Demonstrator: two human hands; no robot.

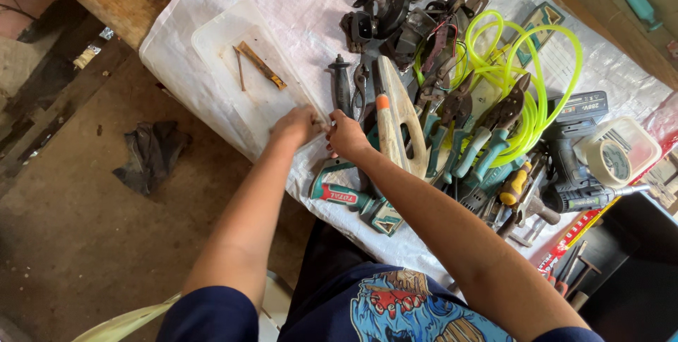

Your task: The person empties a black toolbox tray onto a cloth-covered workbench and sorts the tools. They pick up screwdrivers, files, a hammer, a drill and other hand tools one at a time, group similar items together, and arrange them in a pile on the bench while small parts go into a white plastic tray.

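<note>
Two hands: left (296,126), right (347,136) | one clear tray (212,38) | two rusty pieces (260,65)

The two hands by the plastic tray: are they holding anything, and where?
Cannot be told for sure. The left hand rests on the near corner of the clear tray; the right hand meets it there, fingers pinched, whatever lies between them hidden.

A clear flat plastic lid (233,66) lies left of centre on white sheeting, two rusty metal pieces (260,65) resting on it.
</note>
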